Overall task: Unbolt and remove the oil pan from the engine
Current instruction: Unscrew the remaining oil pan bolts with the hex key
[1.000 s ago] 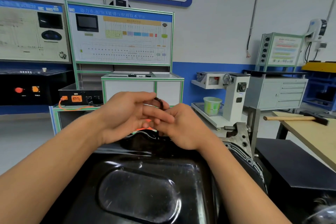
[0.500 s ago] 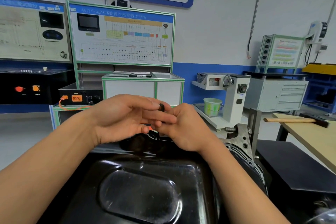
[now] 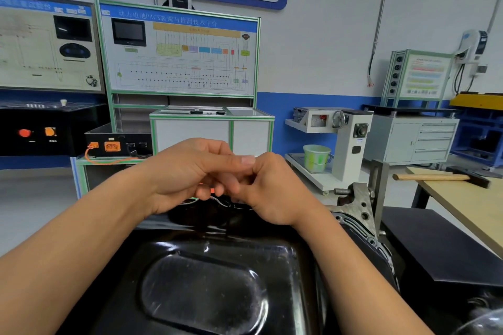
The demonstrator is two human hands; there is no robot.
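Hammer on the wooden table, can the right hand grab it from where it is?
Probably, with a stretch: the hammer lies uncovered on the table, though a metal post stands between it and the right hand.

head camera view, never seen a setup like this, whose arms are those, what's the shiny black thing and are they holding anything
This one picture comes from a camera worn on a person's head, looking forward and down, so the two bare arms are the wearer's own. The shiny black dished part below them is the oil pan. The grey metal edge of the engine shows at its right. The left hand and right hand meet above the pan's far edge with fingers curled together. Anything they may hold is hidden. On the right, a hammer lies on a wooden table.
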